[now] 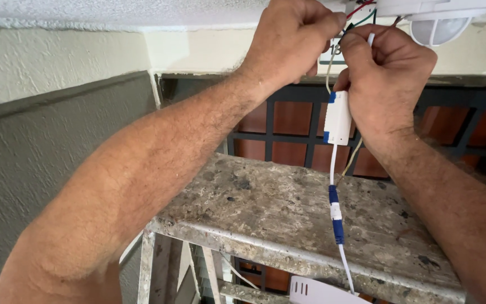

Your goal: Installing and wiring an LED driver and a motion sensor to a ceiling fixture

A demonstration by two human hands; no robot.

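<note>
Both bare forearms reach up and away from the body, the left one crossing the view from the lower left at a steep slant, the right one coming in from the lower right, so that the two wrists converge near the top. The left hand [292, 35] is curled into a loose fist, knuckles turned toward the viewer, its fingertips pinched together at the upper right of the fist. The right hand [386, 79] sits just beside it, touching or nearly so, back facing the viewer, fingers folded inward and thumb pressed against them.
</note>
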